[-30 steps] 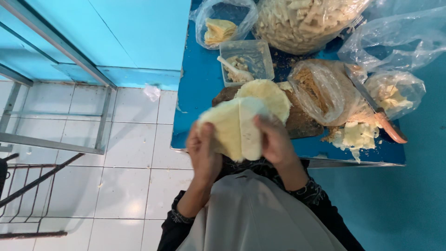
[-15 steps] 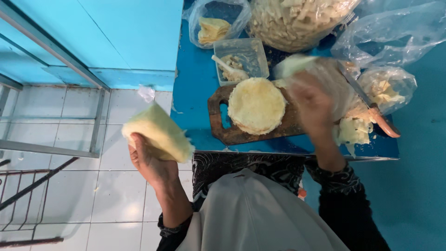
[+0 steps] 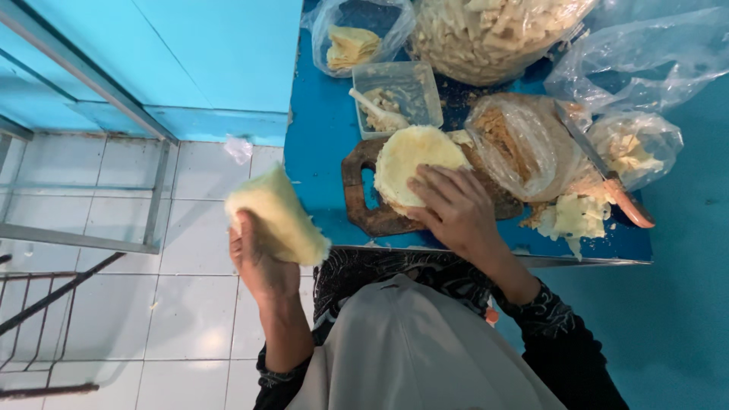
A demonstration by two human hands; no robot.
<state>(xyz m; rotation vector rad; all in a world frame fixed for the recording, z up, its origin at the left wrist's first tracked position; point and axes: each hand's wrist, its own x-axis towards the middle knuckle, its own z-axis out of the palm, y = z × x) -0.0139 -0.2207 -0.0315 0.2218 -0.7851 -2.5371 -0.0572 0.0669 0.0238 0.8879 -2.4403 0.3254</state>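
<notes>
Closest to the camera is the person's light grey top and dark patterned sleeves. The left hand [image 3: 262, 262] is held out over the white tiled floor [image 3: 114, 304], away from the table. Its fingers are curled around the bottom of a pale yellow folded piece [image 3: 277, 216], which stands up and leans a little to one side. The right hand [image 3: 456, 209] lies flat on the table side, with its fingers spread out and pressing down on the near edge of a round pale yellow stack [image 3: 418, 159]. This hand is not wrapped around anything, it only rests on top. The round stack sits on a dark wooden cutting board [image 3: 364, 209] with a handle hole, and the board lies on the blue table [image 3: 323, 129], close to its near edge. Just to the right of the board is a clear plastic bag [image 3: 524, 144] with brownish crumbs inside. Next to that lie some pale scraps [image 3: 573, 216] and a knife with an orange handle [image 3: 626, 201], its blade pointing away. Behind the board stands a clear square tub [image 3: 399, 95] with a few bits in it. Farther back there is a small bag with yellow folded pieces [image 3: 353, 42] and a big bag full of pale strips [image 3: 486, 34]. On the left, a light blue wall [image 3: 213, 53] runs by the table, with a grey metal frame [image 3: 83, 152] standing on the floor.
</notes>
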